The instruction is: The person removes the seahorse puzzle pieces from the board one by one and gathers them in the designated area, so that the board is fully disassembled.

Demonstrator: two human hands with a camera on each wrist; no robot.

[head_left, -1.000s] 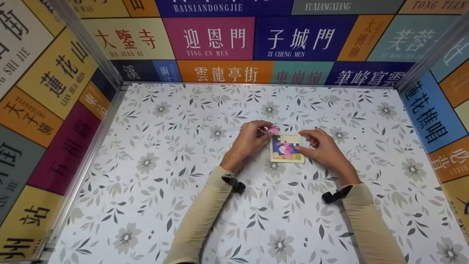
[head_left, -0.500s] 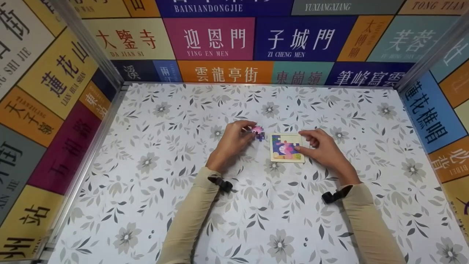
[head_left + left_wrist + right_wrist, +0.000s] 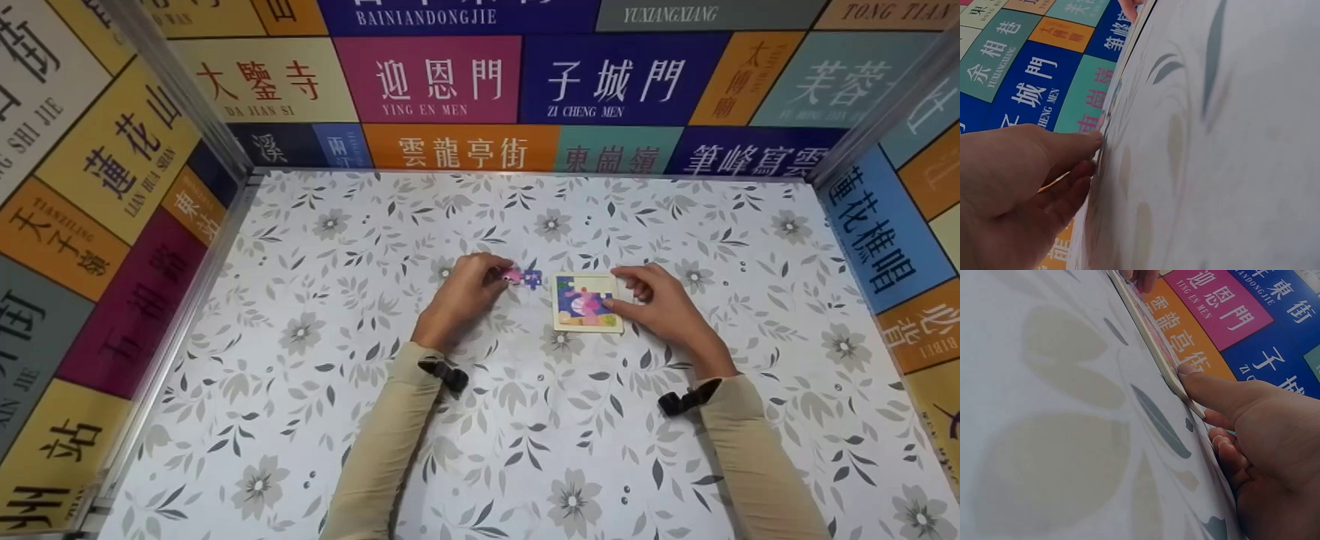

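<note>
In the head view, my left hand [image 3: 463, 296] pinches a pink jigsaw piece [image 3: 511, 276] close to the tabletop. A purple jigsaw piece [image 3: 533, 280] lies just to the right of it; whether the two touch, I cannot tell. Farther right is a small cream-framed jigsaw puzzle [image 3: 587, 324], partly filled, with a pale bare area along its top. My right hand [image 3: 660, 304] holds that puzzle by its right side, thumb on its face. The right wrist view shows the thumb over the puzzle's edge [image 3: 1154, 346]. In the left wrist view, the fingertips meet low at the table and the piece is hidden.
The table [image 3: 300, 442] has a white cover printed with grey leaves and flowers. Upright panels with coloured blocks of Chinese lettering [image 3: 442, 79] enclose it at the back, left and right. A black camera strap sits on each wrist.
My left hand has drawn the pink piece leftward, away from the puzzle, and down to the table. The purple piece has come into sight. My right hand and the puzzle stay put.
</note>
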